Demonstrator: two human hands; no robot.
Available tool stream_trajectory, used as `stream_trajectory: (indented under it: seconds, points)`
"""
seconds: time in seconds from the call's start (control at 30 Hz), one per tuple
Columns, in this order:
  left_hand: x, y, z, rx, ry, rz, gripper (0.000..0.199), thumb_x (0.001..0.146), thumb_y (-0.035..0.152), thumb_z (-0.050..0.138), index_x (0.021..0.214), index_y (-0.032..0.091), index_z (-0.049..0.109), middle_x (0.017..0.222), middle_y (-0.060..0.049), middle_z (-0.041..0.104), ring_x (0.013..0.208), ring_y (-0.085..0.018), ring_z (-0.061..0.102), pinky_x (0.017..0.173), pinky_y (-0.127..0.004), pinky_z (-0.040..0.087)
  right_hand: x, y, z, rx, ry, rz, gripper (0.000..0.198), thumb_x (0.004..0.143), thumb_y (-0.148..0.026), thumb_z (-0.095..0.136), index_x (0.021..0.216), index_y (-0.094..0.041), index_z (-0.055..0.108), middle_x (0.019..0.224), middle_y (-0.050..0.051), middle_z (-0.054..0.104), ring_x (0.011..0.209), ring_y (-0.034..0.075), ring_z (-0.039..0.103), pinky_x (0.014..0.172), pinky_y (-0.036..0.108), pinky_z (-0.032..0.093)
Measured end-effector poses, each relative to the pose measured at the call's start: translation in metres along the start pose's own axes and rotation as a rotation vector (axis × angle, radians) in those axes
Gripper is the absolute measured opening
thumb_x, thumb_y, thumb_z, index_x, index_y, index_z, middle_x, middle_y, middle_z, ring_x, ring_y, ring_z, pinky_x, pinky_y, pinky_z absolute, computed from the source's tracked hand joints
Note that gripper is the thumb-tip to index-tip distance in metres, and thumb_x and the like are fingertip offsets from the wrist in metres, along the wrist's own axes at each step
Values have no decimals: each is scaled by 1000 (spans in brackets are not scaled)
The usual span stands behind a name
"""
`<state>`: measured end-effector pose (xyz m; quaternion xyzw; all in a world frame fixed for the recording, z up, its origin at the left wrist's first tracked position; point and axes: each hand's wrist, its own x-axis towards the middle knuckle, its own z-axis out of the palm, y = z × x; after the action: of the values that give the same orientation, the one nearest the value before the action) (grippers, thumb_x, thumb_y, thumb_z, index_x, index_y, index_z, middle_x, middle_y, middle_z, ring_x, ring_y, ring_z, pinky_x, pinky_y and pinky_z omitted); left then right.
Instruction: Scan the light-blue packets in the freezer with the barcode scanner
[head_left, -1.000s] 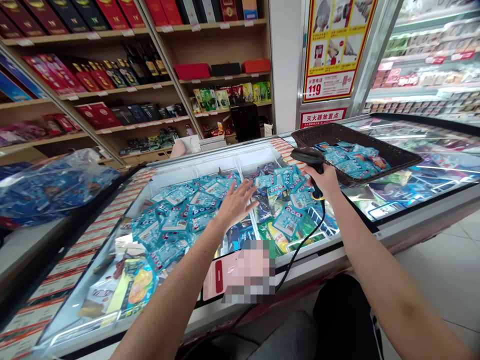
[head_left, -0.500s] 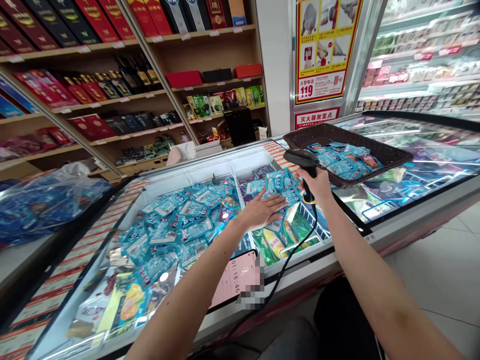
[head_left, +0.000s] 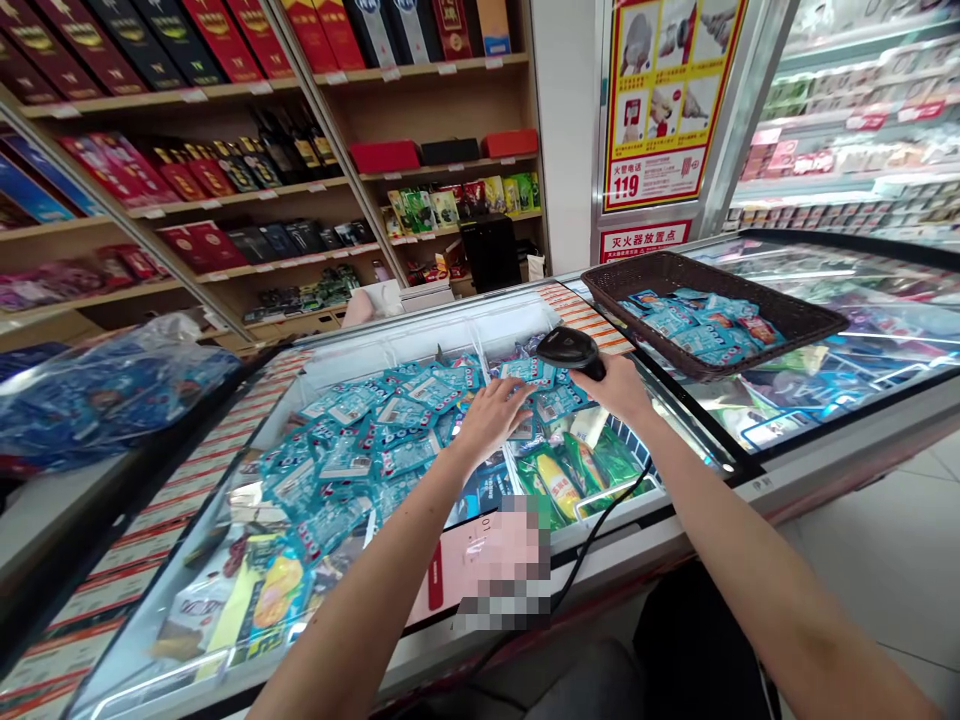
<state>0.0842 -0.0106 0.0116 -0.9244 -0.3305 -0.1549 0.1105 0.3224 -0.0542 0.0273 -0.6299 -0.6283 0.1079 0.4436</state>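
Note:
My right hand [head_left: 616, 388] grips a black barcode scanner [head_left: 568, 349] by its handle, its head pointing left over the open chest freezer [head_left: 480, 325]. A black cable [head_left: 600, 525] trails from it over the freezer's front edge. My left hand [head_left: 491, 417] lies on the heap of blue snack packets [head_left: 360, 440] inside the freezer, fingers curled on one packet just left of the scanner. Whether it grasps the packet I cannot tell. Green and yellow packs [head_left: 570, 470] lie below both hands.
A dark woven basket [head_left: 795, 310] with several blue packets stands on the glass lid at right. A phone with a pink screen [head_left: 457, 565] lies on the freezer's front rim. A plastic bag of blue packets [head_left: 105, 385] sits at left. Shelves of boxes and bottles line the back.
My right hand has carried the scanner left and down over the packets. My left hand has drawn back a little to the left and its fingers have curled onto a packet.

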Motion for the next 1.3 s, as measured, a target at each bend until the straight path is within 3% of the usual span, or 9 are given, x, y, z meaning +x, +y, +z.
stream_trajectory:
  seconds: [0.17, 0.33, 0.47, 0.57, 0.73, 0.83, 0.93, 1.03, 1.3]
  points:
    - [-10, -23, 5, -87, 46, -305, 52, 90, 52, 36, 127, 17, 49, 116, -14, 57, 110, -27, 51, 93, -42, 42, 4, -25, 6, -192, -26, -52, 35, 79, -51, 53, 81, -19, 67, 74, 9, 70, 75, 25, 66, 63, 30, 46]
    - [-18, -40, 12, -217, -48, -299, 70, 77, 65, 51, 127, 16, 50, 125, -15, 54, 119, -31, 46, 103, -47, 34, 11, -40, 21, -251, -41, -101, 34, 80, -51, 52, 80, -19, 66, 74, 9, 69, 75, 25, 66, 62, 30, 44]
    - [-21, -41, 6, -304, -28, -390, 72, 69, 62, 62, 124, 16, 51, 117, -15, 54, 107, -29, 54, 91, -43, 45, 6, -36, 37, -271, -48, -98, 33, 80, -49, 53, 85, -20, 67, 77, 9, 70, 76, 26, 66, 62, 31, 45]
    - [-25, -41, -1, -434, 80, -521, 52, 74, 55, 60, 112, 19, 56, 109, -11, 57, 93, -24, 58, 82, -40, 50, 1, -31, 42, -283, -53, -136, 30, 80, -47, 54, 89, -20, 66, 80, 9, 70, 78, 26, 65, 63, 31, 45]
    - [-35, -50, 1, -881, 428, -763, 30, 75, 43, 61, 93, 21, 48, 79, 0, 52, 66, -13, 52, 61, -32, 54, -2, -29, 40, -327, -62, -171, 29, 81, -44, 53, 89, -19, 65, 81, 9, 70, 77, 26, 65, 63, 31, 44]
    - [-41, -55, 5, -1095, 514, -784, 30, 73, 38, 63, 88, 22, 41, 64, 7, 40, 57, -9, 45, 60, -32, 56, -5, -32, 42, -399, -96, -234, 27, 80, -42, 55, 91, -19, 64, 82, 8, 69, 77, 25, 65, 64, 31, 43]
    - [-44, -58, 7, -1181, 502, -775, 33, 73, 37, 63, 94, 22, 42, 68, 5, 49, 64, -11, 52, 62, -33, 57, -9, -35, 44, -472, -164, -317, 27, 77, -39, 58, 94, -19, 62, 87, 7, 69, 79, 24, 64, 65, 31, 43]
    - [-44, -59, 8, -1196, 464, -758, 33, 73, 38, 61, 98, 21, 48, 80, 1, 56, 71, -13, 56, 65, -34, 57, -12, -37, 44, -493, -227, -368, 27, 76, -38, 58, 96, -19, 61, 90, 6, 69, 80, 24, 64, 67, 31, 42]
    - [-43, -56, 8, -1161, 456, -741, 28, 75, 38, 59, 96, 20, 53, 79, 1, 53, 70, -11, 53, 65, -31, 57, -17, -39, 42, -488, -266, -411, 30, 76, -36, 60, 101, -19, 61, 96, 6, 69, 82, 23, 64, 67, 31, 43]
